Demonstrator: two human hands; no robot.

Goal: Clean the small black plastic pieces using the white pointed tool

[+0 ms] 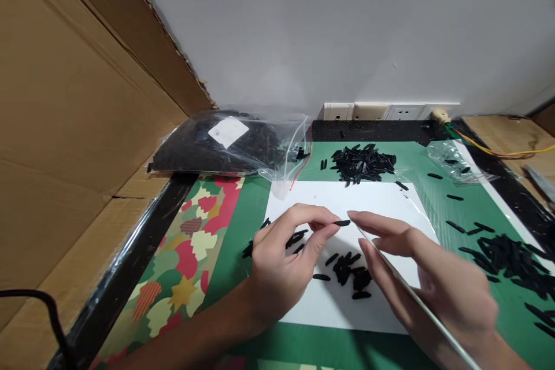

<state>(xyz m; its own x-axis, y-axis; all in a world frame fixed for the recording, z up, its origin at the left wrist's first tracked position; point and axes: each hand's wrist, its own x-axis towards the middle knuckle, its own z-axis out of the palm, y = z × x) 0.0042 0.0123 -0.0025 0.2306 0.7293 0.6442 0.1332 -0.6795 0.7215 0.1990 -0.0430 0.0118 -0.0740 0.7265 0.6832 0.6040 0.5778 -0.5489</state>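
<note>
Right now the left hand (277,269) pinches one small black piece (342,223) between thumb and forefinger above the white sheet (333,312). Fingertips of the right hand (433,277) meet that piece's other end, while a thin metal rod (416,295) lies along the palm. Loose black pieces (349,270) lie on the sheet below. Farther back sit a pile (363,163) and a plastic bag (229,144).
</note>
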